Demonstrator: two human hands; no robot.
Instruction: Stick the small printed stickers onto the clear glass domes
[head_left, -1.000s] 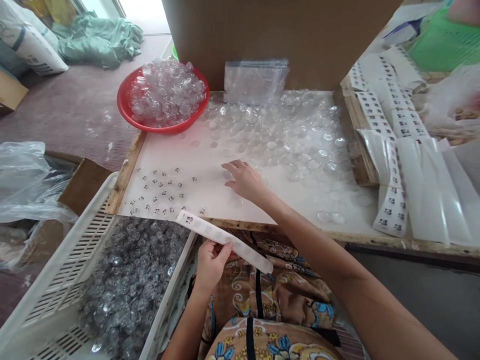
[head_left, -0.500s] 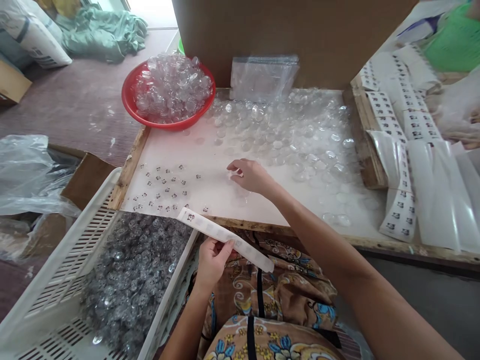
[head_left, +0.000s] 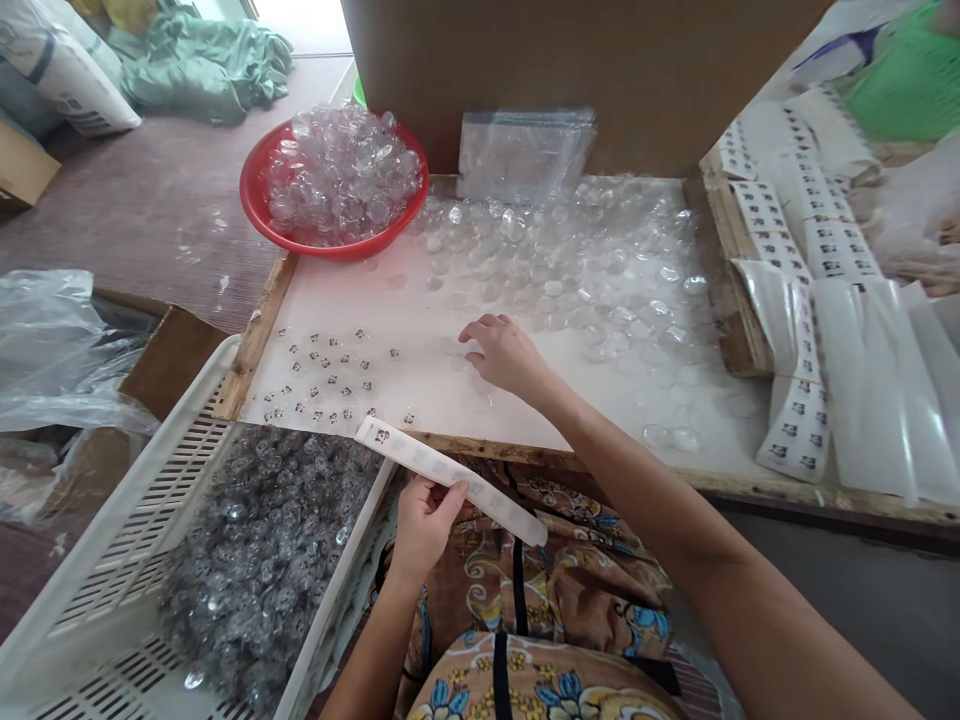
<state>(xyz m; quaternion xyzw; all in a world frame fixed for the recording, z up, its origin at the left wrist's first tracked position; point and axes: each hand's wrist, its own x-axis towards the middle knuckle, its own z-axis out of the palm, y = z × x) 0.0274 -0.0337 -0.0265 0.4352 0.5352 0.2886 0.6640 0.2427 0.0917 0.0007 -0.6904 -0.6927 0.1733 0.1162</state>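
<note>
Between the thumb and fingers of my left hand [head_left: 427, 530] is a white sticker strip [head_left: 442, 468], held slanting over the board's front edge. One small dark animal-face sticker shows at its upper left end. My right hand [head_left: 502, 352] hovers low over the white board [head_left: 420, 400], thumb and index finger apart. A faint clear piece seems to lie by its fingertips, though it is hard to make out. Rows of clear pieces with animal-face stickers [head_left: 332, 380] lie on the board to the left. Many plain clear domed pieces [head_left: 555, 288] cover its back and right.
A red bowl [head_left: 259, 215] heaped with clear pieces sits at the board's back left corner. Below left, a white slatted basket [head_left: 112, 560] holds many stickered pieces. Sticker sheets [head_left: 799, 420] lie to the right. A large cardboard panel [head_left: 585, 70] stands behind.
The thumb and fingers of my right hand have spread slightly apart over nearly the same spot. My left hand and the strip have stayed still.
</note>
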